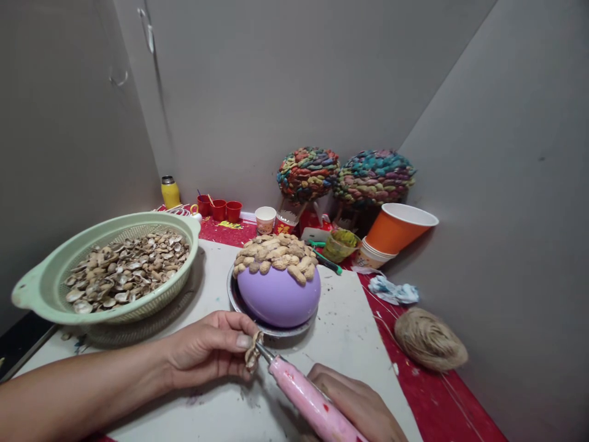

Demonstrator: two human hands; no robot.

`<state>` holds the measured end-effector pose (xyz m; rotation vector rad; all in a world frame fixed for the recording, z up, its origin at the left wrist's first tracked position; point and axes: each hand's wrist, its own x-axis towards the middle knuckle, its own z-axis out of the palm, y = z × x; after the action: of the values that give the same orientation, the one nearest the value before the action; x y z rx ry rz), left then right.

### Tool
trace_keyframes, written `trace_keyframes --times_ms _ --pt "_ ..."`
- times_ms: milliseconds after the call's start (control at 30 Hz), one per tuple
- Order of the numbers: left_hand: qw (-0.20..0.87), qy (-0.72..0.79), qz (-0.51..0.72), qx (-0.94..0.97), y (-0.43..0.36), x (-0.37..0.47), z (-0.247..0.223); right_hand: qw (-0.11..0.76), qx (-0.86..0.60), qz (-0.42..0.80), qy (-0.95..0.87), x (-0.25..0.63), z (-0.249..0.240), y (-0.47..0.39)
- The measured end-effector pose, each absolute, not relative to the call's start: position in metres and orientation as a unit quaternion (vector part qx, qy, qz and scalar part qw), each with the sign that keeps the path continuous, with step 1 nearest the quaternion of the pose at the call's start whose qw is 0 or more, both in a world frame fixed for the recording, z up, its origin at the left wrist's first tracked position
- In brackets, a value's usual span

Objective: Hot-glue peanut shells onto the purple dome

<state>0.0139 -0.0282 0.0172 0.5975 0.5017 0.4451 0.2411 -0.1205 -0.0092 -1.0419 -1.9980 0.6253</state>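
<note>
Left fingers [242, 341] pinch likely shell [253, 355] | right fingers [339, 385] wrap pink tool [301, 391]

Left hand [211, 345] in fingertip pinch

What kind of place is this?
Probably a craft corner: peanut shells cover the top of a purple balloon, a green basket holds more shells, and two colourful domes stand behind.
</note>
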Motion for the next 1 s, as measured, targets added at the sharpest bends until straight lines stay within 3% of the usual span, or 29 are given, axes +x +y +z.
trace_keyframes --times_ms 333,500,767,1000 --pt "0.889 0.254 0.230 0.305 -0.028 0.013 0.018 0.433 -0.383 0.206 -0.789 0.237 0.004 -0.118" --pt "0.873 0.266 0.233 0.336 -0.027 0.014 0.017 0.407 -0.371 0.198 -0.811 0.242 -0.008 -0.118" --pt "0.864 0.265 0.242 0.352 -0.027 0.015 0.016 0.437 -0.370 0.123 -0.810 0.239 -0.018 -0.118" --pt "0.857 0.262 0.245 0.369 -0.026 0.014 0.016 0.385 -0.367 0.094 -0.842 0.245 -0.011 -0.118"
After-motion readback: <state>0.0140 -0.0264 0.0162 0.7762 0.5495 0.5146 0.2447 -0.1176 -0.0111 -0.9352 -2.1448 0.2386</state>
